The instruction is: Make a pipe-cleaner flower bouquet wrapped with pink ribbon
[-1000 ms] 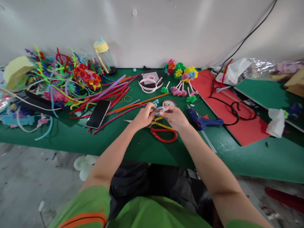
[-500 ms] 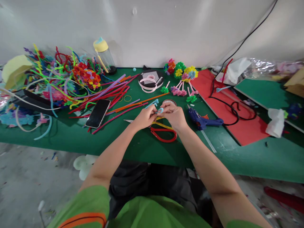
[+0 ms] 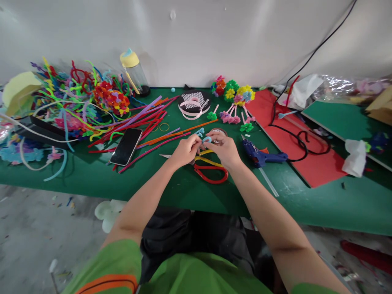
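Between my two hands is a light blue pipe cleaner (image 3: 207,139), curled into a small loop. My left hand (image 3: 187,149) pinches one side of it, and my right hand (image 3: 226,149) grips the other side with the fingertips. Just beyond my left fingers show more light blue pipe cleaner pieces (image 3: 200,132); whether they join the loop I cannot tell. Below the hands lie scissors (image 3: 211,173) with red and yellow handles, blades pointing left. A round spool (image 3: 221,132) sits behind my right hand, partly covered by it.
Left are a phone (image 3: 126,146), loose pipe cleaners (image 3: 153,114), a tangled colourful heap (image 3: 76,98) and a bottle (image 3: 134,71). A ribbon roll (image 3: 194,102) and fuzzy flowers (image 3: 232,92) stand behind. Right, a blue glue gun (image 3: 263,155) with a black cord lies beside a red board (image 3: 318,171).
My fingers have shifted slightly around the light blue pipe cleaner, and its loop shows a little more openly between them. The things on the table stay as they were.
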Tool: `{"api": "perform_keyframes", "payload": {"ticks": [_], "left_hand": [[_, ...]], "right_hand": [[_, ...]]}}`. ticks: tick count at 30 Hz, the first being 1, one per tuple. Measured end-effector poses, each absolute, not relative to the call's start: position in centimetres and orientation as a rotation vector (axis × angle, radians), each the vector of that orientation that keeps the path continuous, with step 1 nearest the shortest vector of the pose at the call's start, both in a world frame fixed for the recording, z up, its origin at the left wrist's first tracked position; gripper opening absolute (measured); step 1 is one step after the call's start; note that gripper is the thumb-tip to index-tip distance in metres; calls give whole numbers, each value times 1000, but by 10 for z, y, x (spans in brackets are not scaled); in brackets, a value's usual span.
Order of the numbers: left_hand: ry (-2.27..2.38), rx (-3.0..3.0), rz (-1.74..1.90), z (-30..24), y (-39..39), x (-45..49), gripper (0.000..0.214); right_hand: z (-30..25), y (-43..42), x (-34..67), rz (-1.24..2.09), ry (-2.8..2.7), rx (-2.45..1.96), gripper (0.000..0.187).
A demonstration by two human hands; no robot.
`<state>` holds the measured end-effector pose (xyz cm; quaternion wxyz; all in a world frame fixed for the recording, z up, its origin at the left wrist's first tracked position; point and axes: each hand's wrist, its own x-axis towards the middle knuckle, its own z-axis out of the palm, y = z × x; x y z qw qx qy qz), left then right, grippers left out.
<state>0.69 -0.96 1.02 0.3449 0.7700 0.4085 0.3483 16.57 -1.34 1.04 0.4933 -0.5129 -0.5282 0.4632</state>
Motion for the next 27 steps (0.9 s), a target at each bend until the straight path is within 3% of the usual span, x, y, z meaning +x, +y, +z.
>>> {"api": "perform_keyframes", "payload": {"ticks": [15, 27], "left_hand": [[734, 1327, 884, 10, -7, 7, 32], [527, 1001, 646, 10, -9, 5, 26]], "right_hand": [[16, -15, 167, 1276, -1254, -1012, 19], [19, -19, 170, 1322, -1503, -841, 21]]}}
